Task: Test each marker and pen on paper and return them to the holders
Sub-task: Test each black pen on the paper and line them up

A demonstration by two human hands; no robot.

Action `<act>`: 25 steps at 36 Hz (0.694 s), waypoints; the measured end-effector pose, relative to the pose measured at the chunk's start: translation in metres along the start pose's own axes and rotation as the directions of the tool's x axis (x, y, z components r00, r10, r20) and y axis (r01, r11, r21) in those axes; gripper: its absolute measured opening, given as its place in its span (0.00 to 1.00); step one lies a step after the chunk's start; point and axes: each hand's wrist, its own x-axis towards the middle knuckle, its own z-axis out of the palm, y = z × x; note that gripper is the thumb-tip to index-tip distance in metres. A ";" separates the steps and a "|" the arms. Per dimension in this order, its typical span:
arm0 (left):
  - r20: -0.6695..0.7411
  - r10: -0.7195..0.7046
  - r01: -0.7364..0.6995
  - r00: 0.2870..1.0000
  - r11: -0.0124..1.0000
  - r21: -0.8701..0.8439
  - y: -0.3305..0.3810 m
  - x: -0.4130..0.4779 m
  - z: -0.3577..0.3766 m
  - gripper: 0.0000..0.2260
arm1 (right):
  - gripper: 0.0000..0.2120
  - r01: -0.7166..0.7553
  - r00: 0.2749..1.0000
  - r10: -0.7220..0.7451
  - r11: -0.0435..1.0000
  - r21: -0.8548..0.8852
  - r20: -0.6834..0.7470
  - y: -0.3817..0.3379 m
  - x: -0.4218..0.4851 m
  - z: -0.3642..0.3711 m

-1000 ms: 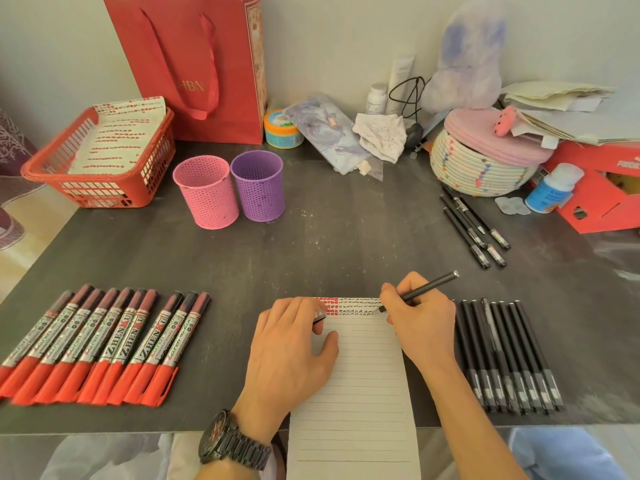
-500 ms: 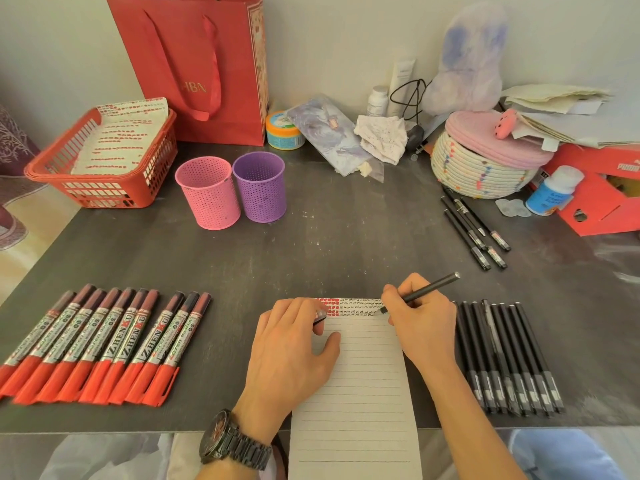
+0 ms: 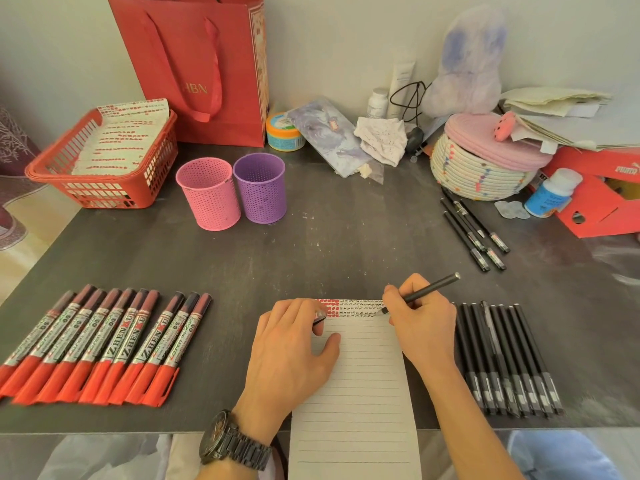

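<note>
A lined paper sheet [image 3: 356, 386] lies at the table's front edge, with rows of small red and black marks along its top. My right hand [image 3: 420, 327] grips a black pen [image 3: 431, 289], whose tip touches the paper's top right corner. My left hand [image 3: 289, 351] rests on the paper's left side and pinches a small dark pen cap [image 3: 319, 320] at its fingertips. Several red markers [image 3: 93, 344] lie in a row at the left. Several black pens [image 3: 505, 358] lie in a row at the right. A pink holder [image 3: 209, 194] and a purple holder [image 3: 261, 187] stand behind.
Three more black pens [image 3: 472, 226] lie at the back right by a woven basket [image 3: 478, 171]. A red basket [image 3: 104, 161] with marked paper, a red bag [image 3: 204, 64], jars, a blue-and-white bottle [image 3: 550, 192] and a red box [image 3: 606, 199] line the back.
The right hand with the pen has barely shifted at the paper's top right corner. The left hand stays put on the paper.
</note>
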 end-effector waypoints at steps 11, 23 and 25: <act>0.021 -0.008 0.008 1.000 1.000 -0.001 -0.001 0.000 0.000 0.12 | 0.18 -0.028 0.995 0.045 0.982 0.184 -0.090 -0.004 -0.001 -0.006; -0.001 0.025 -0.025 1.000 0.993 -0.114 0.009 -0.004 -0.012 0.14 | 0.09 -0.117 0.983 0.001 0.777 0.619 0.184 -0.021 -0.039 -0.018; -0.022 0.039 -0.040 0.999 0.996 -0.076 0.009 -0.003 -0.011 0.13 | 0.07 -0.167 0.977 0.037 0.749 0.641 0.210 -0.022 -0.047 -0.016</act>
